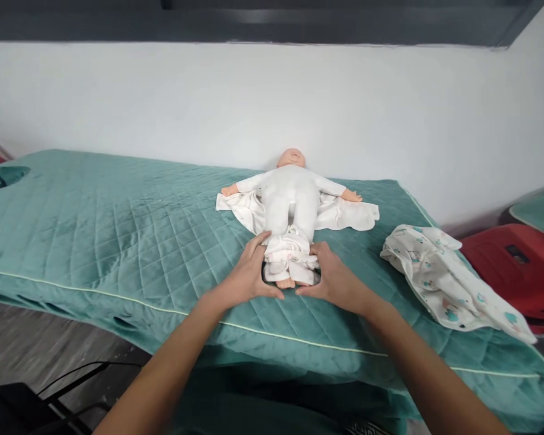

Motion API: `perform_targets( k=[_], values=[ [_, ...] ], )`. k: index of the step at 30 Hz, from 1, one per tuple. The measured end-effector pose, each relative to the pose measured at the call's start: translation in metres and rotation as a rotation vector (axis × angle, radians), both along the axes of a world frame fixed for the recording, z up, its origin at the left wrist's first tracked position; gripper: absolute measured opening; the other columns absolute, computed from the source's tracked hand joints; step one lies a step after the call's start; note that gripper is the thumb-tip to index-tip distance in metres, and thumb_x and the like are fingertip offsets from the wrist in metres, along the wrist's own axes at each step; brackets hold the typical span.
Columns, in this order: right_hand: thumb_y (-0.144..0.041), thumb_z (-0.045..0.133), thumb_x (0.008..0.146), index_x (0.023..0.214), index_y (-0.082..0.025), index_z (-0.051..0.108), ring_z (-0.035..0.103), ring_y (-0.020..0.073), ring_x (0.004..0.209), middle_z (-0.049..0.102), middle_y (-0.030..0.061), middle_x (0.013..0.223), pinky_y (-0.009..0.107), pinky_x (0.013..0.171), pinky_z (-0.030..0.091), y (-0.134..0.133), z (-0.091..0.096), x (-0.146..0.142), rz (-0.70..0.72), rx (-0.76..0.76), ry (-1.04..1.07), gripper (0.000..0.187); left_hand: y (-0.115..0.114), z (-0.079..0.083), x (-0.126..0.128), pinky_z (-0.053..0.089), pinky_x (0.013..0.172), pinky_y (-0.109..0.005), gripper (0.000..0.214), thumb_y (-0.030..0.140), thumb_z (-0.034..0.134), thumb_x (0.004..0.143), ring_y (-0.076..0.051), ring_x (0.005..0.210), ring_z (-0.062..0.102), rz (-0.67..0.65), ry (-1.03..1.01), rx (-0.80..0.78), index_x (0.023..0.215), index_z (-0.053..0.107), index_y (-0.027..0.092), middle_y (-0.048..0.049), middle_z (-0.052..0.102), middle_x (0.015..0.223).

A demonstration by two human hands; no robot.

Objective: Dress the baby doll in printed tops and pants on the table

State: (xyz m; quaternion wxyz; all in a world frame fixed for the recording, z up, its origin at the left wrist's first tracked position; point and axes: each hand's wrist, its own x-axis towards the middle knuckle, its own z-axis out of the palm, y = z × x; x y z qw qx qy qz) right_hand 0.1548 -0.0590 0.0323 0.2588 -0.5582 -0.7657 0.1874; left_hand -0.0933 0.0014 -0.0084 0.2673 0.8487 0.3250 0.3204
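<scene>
A baby doll (292, 187) with a white cloth body lies on its back, head toward the wall, arms spread. Bunched around its lower legs are white baby pants (288, 248), and the toes of a foot show at the bottom. My left hand (251, 269) is curled around the left side of the pants, thumb low near the foot. On the opposite side my right hand (330, 273) grips the pants in the same way. Beneath the doll an open white baby top (349, 214) is spread out, with a sleeve to each side.
The doll lies on a green quilted massage bed (154, 223) with a face hole at the far left. A white patterned baby garment (453, 281) lies at the right. Beyond it sits a red case or bag (514, 260). A white wall (163, 103) stands behind the bed.
</scene>
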Motion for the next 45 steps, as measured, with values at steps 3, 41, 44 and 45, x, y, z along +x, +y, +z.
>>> perform_targets(
  k=[3,41,44,45],
  values=[
    [-0.052,0.082,0.07,0.125,-0.02,0.048,0.061,0.0307,0.111,0.06,0.014,0.124,0.041,0.092,0.05,0.0,-0.001,-0.005,-0.069,0.032,-0.002,0.072,-0.008,-0.001,0.004,0.031,0.124,-0.056,0.105,0.062,0.087,0.062,-0.04,0.15,0.028,0.063,0.009,0.093,0.144,0.037,0.019,-0.022,0.027,0.157],
    [-0.079,0.059,0.082,0.059,-0.021,0.056,0.045,0.0119,0.055,0.045,-0.0008,0.056,0.028,0.054,0.037,-0.015,0.289,-0.036,0.235,0.08,-0.253,0.062,-0.039,0.313,-0.032,0.04,0.061,-0.025,0.021,0.045,0.063,0.086,-0.016,0.064,0.059,-0.161,0.553,0.13,0.088,0.071,0.025,0.0013,0.068,0.075],
    [-0.077,0.065,0.077,0.067,-0.021,0.062,0.053,0.0141,0.061,0.051,-0.0004,0.062,0.029,0.055,0.041,-0.003,0.307,-0.036,0.255,0.106,-0.19,0.057,-0.043,0.32,-0.034,0.041,0.065,-0.026,0.016,0.033,0.056,0.089,-0.015,0.068,0.06,-0.094,0.438,0.299,0.087,0.069,0.024,0.0019,0.066,0.076],
    [-0.077,0.067,0.076,0.069,-0.021,0.064,0.055,0.0148,0.062,0.054,-0.0002,0.064,0.03,0.055,0.043,0.001,0.31,-0.035,0.268,0.093,-0.17,0.056,-0.043,0.32,-0.036,0.042,0.067,-0.026,0.013,0.03,0.056,0.088,-0.015,0.07,0.06,-0.086,0.393,0.329,0.088,0.068,0.024,0.0021,0.066,0.078]
  ],
)
